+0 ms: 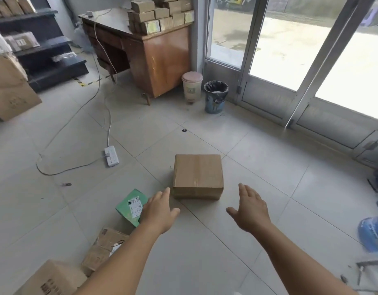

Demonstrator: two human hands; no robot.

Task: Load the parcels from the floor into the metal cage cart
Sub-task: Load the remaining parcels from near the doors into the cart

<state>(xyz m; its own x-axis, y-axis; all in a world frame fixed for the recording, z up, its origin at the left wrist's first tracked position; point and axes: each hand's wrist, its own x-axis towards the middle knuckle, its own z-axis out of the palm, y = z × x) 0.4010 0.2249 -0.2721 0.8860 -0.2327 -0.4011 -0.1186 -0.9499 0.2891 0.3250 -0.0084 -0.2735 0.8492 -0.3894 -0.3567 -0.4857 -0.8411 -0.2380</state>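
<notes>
Brown box (197, 175), taped shut, flat on tiled floor (258, 167), centre of view. Left hand (158, 211) reaching low toward box, palm down, fingers (165, 193) apart, tips just beside box's near left corner; contact not discernible. Right hand (251, 209) likewise outstretched, fingers spread, thumb out to the side, near box's right side but apart from it. Both hands empty. Green box (131, 206) with white label, on floor just left of left hand, partly hidden by it. Two further cartons (102, 248) at lower left, under left forearm, one with a printed label. Power strip (111, 156) with white cable, on floor left of brown box, well apart. Wooden desk (162, 60) at rear, bearing a stack of small parcels (162, 15). Pink-lidded bin (191, 86) and dark bin (215, 96) with black liner, side by side beside desk. Glass doors (290, 60) at right. Dark shelves (45, 50) at far left. Large carton (11, 90) at left edge. Blue item (372, 233) at right edge, blurred.
</notes>
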